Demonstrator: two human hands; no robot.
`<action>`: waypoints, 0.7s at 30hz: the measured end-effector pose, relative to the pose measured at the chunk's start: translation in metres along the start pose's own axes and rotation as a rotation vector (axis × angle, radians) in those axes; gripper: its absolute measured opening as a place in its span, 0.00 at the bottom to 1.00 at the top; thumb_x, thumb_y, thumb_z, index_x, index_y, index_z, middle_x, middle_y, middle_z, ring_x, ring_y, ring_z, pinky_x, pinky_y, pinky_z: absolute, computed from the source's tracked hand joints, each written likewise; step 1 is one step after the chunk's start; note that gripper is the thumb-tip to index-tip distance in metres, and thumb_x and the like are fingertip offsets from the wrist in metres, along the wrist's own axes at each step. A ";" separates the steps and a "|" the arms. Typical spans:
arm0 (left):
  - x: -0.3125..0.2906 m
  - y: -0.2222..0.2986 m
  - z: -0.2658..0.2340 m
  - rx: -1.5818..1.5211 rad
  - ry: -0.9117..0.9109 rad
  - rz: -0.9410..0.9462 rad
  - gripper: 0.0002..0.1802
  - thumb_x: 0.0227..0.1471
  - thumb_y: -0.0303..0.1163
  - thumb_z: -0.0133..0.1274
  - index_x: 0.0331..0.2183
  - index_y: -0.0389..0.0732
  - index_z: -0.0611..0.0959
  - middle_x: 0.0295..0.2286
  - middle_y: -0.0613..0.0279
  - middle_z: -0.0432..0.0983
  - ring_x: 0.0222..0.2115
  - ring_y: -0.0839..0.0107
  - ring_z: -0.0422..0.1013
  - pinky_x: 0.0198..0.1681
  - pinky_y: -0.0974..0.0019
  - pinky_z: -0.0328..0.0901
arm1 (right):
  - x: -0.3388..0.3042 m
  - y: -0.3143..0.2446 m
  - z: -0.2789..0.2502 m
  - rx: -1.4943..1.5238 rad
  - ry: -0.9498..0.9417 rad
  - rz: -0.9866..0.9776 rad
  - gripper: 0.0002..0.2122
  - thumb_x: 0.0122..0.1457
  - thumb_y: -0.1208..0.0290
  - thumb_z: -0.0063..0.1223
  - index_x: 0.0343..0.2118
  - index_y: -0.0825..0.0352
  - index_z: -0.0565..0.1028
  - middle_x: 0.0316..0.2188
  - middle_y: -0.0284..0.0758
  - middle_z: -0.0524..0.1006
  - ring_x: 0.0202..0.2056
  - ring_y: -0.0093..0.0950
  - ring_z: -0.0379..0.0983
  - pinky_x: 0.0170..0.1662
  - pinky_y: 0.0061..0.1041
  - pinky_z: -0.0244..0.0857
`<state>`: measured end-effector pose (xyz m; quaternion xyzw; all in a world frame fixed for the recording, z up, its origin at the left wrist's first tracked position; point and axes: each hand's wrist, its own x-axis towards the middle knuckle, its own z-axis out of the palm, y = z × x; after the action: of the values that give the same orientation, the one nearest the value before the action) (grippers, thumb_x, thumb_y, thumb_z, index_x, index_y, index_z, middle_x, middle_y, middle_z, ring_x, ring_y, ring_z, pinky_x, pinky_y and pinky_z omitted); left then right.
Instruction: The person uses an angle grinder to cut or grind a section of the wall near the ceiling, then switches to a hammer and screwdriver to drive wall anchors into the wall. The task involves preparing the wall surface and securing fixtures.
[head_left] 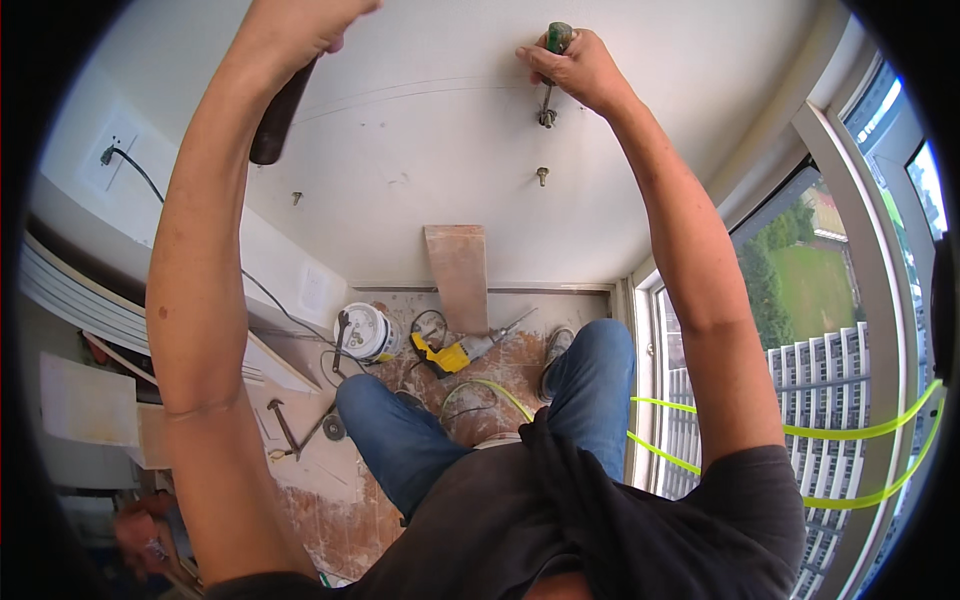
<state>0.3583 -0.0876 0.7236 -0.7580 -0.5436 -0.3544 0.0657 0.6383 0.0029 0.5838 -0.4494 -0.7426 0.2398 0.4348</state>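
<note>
My left hand [305,28] at the upper left is closed around a dark brown tool handle [283,115]; its other end is beyond the picture's top edge. At the top right, my right hand [583,68] grips a screwdriver [558,40] with a green handle. The screwdriver's shaft points down the white wall [430,180], and its tip meets a metal bolt [547,118] set there. Below that, a second bolt [542,176] juts from the wall, and a third bolt [297,198] sits farther left. Faint curved pencil lines run across the wall between my hands.
A wooden board [460,275] leans against the wall. On the dusty floor lie a yellow power drill [450,355], a white bucket [365,330] and a hammer [284,425]. Bright green hoses [860,432] cross the window frame at right. A black cord hangs from the outlet [110,155].
</note>
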 end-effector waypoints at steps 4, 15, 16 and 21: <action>-0.020 -0.014 0.039 0.181 -0.046 0.091 0.09 0.49 0.32 0.59 0.27 0.36 0.79 0.18 0.62 0.74 0.16 0.75 0.67 0.25 0.66 0.64 | 0.000 -0.002 0.003 0.007 -0.015 -0.012 0.16 0.60 0.58 0.61 0.24 0.68 0.81 0.21 0.31 0.80 0.26 0.21 0.73 0.35 0.26 0.69; -0.042 -0.031 0.052 0.079 0.018 0.075 0.10 0.51 0.32 0.58 0.25 0.37 0.77 0.17 0.64 0.72 0.16 0.75 0.66 0.24 0.66 0.63 | 0.002 -0.012 0.009 -0.047 -0.036 -0.037 0.18 0.61 0.59 0.60 0.21 0.69 0.79 0.20 0.32 0.80 0.25 0.22 0.73 0.34 0.27 0.69; -0.050 -0.042 0.057 0.099 -0.024 0.045 0.09 0.49 0.32 0.58 0.28 0.35 0.79 0.17 0.60 0.74 0.16 0.72 0.69 0.24 0.65 0.66 | 0.004 -0.010 0.010 -0.076 -0.044 -0.047 0.17 0.61 0.59 0.60 0.21 0.69 0.79 0.20 0.33 0.80 0.25 0.22 0.74 0.34 0.27 0.69; -0.055 -0.027 0.032 -0.379 0.070 -0.222 0.09 0.50 0.30 0.60 0.26 0.38 0.77 0.16 0.69 0.68 0.15 0.79 0.64 0.21 0.70 0.61 | 0.008 -0.007 0.016 -0.139 -0.058 -0.035 0.18 0.62 0.59 0.60 0.21 0.69 0.78 0.19 0.32 0.78 0.25 0.22 0.73 0.33 0.26 0.68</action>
<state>0.3408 -0.1034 0.6586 -0.6795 -0.5448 -0.4815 -0.0986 0.6201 0.0067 0.5845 -0.4586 -0.7774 0.1928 0.3849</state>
